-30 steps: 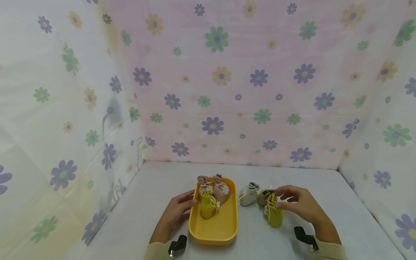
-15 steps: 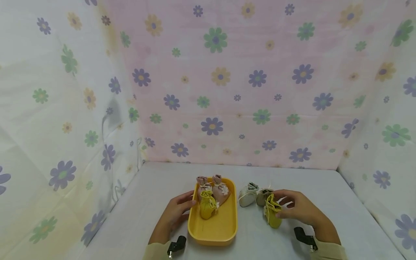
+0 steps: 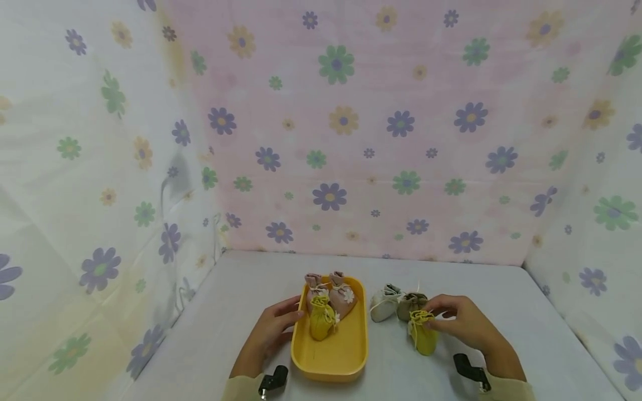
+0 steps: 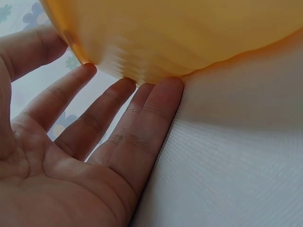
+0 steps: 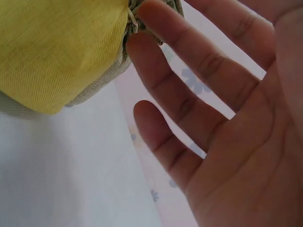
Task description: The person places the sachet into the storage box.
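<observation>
A yellow drawstring pouch (image 3: 424,338) stands on the table at right. My right hand (image 3: 463,323) pinches its gathered neck between thumb and index finger; in the right wrist view the other fingers (image 5: 180,101) are spread beside the yellow cloth. Just behind it are a brown pouch (image 3: 408,306) and a pale grey-white pouch (image 3: 383,305). My left hand (image 3: 273,328) rests its fingertips against the outer left side of a yellow tray (image 3: 341,356), fingers nearly straight in the left wrist view. Inside the tray lie two pink pouches (image 3: 343,299) and another yellow pouch (image 3: 321,322).
A white-covered table (image 3: 251,278) lies under everything. Flower-patterned cloth (image 3: 371,167) rises at the back and on both sides. A black wrist mount (image 3: 273,381) sits at the left sleeve, another mount (image 3: 468,367) at the right.
The right hand's yellow pouch has its top drawn lower and more bunched, and more of the brown pouch shows behind it. My left hand and the tray stay in place.
</observation>
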Tool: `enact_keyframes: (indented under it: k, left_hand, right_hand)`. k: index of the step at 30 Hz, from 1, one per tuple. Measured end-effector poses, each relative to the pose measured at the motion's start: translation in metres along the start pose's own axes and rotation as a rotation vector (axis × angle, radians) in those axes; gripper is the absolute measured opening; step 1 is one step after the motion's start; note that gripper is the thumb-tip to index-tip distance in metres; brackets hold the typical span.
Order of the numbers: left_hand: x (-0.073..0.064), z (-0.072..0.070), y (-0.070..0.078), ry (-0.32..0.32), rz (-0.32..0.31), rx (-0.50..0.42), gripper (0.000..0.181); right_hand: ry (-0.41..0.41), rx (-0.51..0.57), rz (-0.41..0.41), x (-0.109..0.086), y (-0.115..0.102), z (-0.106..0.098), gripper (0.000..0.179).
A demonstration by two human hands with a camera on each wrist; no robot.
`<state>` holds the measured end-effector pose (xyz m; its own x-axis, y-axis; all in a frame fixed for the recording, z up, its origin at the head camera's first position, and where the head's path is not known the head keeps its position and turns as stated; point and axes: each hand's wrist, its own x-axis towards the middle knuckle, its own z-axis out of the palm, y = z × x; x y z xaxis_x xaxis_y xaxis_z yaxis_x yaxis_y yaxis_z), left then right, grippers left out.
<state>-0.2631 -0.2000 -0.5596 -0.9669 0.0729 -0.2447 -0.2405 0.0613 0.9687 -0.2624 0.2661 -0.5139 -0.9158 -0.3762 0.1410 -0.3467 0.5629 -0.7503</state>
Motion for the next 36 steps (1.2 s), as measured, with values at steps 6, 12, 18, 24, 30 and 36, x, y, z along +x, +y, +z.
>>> enact_keyframes:
  k: [6,12,18,24,30,36]
  left_hand:
    - [0.001,0.000,-0.001,-0.001,-0.003,-0.004,0.061]
    - [0.002,-0.001,0.000,0.006,-0.005,-0.007,0.064]
    - [0.000,0.000,0.001,0.000,-0.002,0.004,0.064]
    - [-0.001,0.001,0.001,-0.005,-0.001,0.001,0.065]
    - [-0.001,0.000,-0.001,-0.011,-0.005,-0.001,0.065]
    - [0.000,-0.001,-0.001,-0.014,0.001,-0.014,0.065]
  right_hand:
    - [0.063,-0.006,-0.030,-0.003,-0.003,0.002,0.013]
    - [0.047,0.008,0.035,-0.002,-0.005,-0.001,0.017]
    - [0.056,0.019,0.057,-0.003,-0.007,-0.003,0.019]
    - [0.088,0.015,0.075,-0.004,-0.008,-0.001,0.018]
    - [0.099,0.015,0.099,-0.005,-0.012,0.000,0.019]
    - [0.125,0.007,0.045,-0.005,-0.017,0.000,0.015]
